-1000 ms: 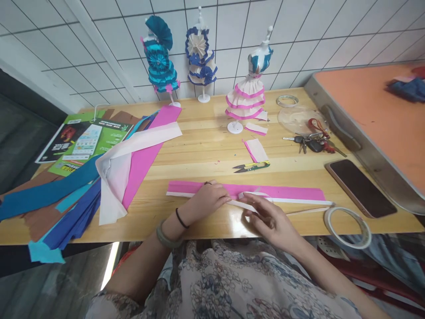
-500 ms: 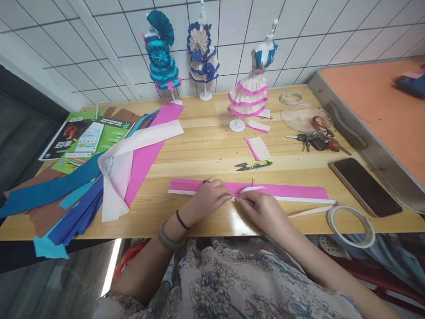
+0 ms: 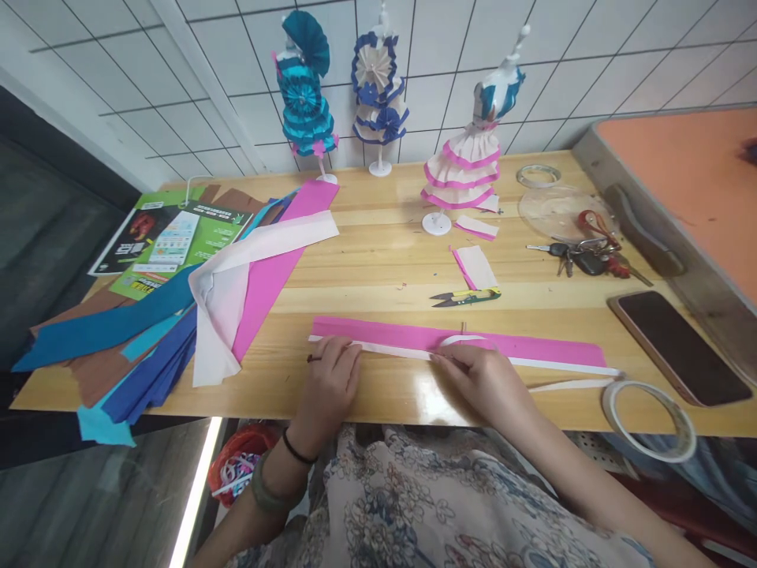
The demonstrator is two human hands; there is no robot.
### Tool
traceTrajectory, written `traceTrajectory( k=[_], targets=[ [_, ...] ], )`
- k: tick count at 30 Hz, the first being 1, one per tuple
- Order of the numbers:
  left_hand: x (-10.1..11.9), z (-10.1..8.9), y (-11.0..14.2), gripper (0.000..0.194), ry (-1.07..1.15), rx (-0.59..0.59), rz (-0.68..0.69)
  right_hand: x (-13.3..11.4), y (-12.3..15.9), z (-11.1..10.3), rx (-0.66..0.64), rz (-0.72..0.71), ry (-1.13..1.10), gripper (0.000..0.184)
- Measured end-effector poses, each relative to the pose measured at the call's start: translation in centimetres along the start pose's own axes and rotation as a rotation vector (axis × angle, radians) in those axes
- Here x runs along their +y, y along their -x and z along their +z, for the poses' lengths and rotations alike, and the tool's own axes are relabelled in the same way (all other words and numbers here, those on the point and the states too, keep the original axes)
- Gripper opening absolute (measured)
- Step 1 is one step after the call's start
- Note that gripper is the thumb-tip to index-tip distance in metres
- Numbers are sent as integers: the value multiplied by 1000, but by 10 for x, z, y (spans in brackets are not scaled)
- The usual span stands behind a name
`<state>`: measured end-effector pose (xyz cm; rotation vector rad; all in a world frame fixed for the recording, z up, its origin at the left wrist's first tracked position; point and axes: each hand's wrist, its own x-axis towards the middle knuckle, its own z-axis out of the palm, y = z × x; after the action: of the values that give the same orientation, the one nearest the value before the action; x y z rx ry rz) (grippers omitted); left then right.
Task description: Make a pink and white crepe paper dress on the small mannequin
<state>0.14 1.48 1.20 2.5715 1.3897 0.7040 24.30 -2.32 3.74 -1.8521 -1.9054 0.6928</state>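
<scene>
A long magenta paper strip [image 3: 384, 331] lies across the table's front, with white tape [image 3: 396, 349] along its near edge. My left hand [image 3: 331, 375] rests on the left end of that edge, fingers stretched out and pressed down on it. Around the middle of the strip, my right hand [image 3: 482, 379] pinches the white tape, and a narrow white band curls up over its fingers. What lies right under the right fingertips is hidden. To the right, a tape roll [image 3: 680, 438] stands at the table's edge with a loose tail reaching the strip's end.
Thread snips [image 3: 467, 297] and cream paper pieces [image 3: 478, 267] lie beyond the strip. Three dressed mannequins [image 3: 462, 170] stand at the back. Coloured paper strips [image 3: 118, 323] pile up at left. A phone [image 3: 680, 347], keys [image 3: 591, 256] and an orange-topped case [image 3: 686, 189] are at right.
My left hand has slid left along the strip, away from my right hand, to its left end. The right hand keeps its pinch near the middle. The whole view has shifted slightly.
</scene>
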Motion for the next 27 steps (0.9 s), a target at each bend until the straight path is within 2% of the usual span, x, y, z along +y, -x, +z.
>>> traceTrajectory(
  k=[7,16,20,27],
  targets=[
    [9,12,6,27,-83,6,131,1,-2,2,17,53,51,26],
    [12,10,3,26,-182,-74,116,0,-3,4,-6,69,93,27],
    [10,8,-2,24,-159,-95,118,1,1,4,10,24,69,28],
    [0,1,-17,24,-24,-265,62,-12,11,-5,-8,23,65,30]
  ],
)
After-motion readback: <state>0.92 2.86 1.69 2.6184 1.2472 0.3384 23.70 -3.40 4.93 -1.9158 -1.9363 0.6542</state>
